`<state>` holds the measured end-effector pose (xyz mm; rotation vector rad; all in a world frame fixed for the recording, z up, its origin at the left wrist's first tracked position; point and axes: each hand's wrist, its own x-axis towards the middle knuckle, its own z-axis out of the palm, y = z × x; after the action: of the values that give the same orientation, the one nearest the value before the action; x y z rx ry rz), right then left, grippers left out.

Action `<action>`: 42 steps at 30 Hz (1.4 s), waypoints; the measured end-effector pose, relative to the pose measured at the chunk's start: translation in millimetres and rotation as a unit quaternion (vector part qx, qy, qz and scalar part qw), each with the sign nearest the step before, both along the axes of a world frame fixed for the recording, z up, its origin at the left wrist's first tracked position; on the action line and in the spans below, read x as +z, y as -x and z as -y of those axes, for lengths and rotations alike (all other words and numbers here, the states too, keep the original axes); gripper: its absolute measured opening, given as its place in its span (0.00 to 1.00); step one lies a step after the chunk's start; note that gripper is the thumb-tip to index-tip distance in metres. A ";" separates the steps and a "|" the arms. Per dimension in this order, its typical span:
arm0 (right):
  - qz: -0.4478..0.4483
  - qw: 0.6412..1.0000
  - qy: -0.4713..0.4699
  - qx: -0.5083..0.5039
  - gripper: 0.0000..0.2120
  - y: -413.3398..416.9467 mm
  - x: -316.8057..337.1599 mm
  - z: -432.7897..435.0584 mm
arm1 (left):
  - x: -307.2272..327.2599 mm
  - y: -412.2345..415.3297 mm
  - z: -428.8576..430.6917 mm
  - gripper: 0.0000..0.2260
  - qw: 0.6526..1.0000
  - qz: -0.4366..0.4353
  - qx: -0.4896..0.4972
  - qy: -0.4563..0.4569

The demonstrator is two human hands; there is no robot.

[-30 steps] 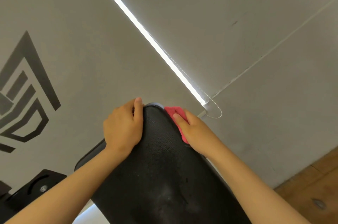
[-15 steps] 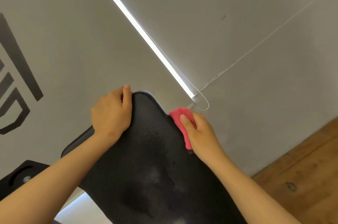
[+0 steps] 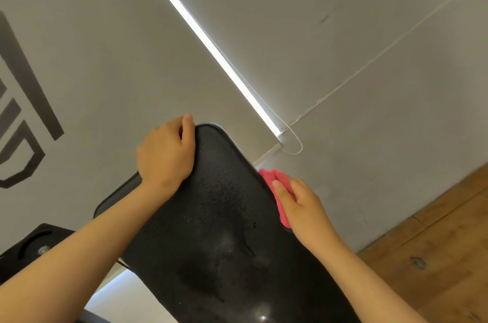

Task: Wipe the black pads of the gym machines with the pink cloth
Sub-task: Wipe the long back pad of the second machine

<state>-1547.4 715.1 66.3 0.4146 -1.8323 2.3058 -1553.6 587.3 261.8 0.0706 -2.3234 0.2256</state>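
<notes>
We hold the black pad (image 3: 224, 217) between our hands, which sit well apart at its two side edges. Our left hand (image 3: 165, 153) grips the pad's upper left edge, thumb lying along the front and fingers curled round behind it. Our right hand (image 3: 303, 204) clamps the pink cloth (image 3: 268, 177) against the pad's right edge, a little lower than the left hand, with the thumb laid over the cloth (bunched, with one end poking out above the thumb). The pad's grained face shows dull smears toward its lower part. Beyond the pad's top corner a bright light strip (image 3: 211, 43) crosses the grey wall (image 3: 369, 19). Left of the pad is a dark painted logo (image 3: 29, 101), and right of it a wooden floor (image 3: 435, 243).
</notes>
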 end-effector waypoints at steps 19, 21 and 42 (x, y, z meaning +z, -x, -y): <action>-0.062 0.997 0.029 -0.040 0.10 22.5 59.3 13.5 | -0.3 2.6 3.5 0.22 1.000 -0.020 -0.024 0.004; -0.051 0.997 0.028 -0.048 0.11 12.4 49.3 8.3 | -0.9 1.5 2.1 0.22 0.999 -0.022 -0.035 0.004; 0.054 0.996 -0.031 -0.061 0.26 -31.6 -61.3 -2.2 | -50.7 5.9 -40.2 0.19 0.890 0.090 -0.200 0.400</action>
<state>-1515.8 717.3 5.0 0.1843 -1.9257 2.2346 -1559.5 627.5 211.1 -0.8587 -2.1803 0.9827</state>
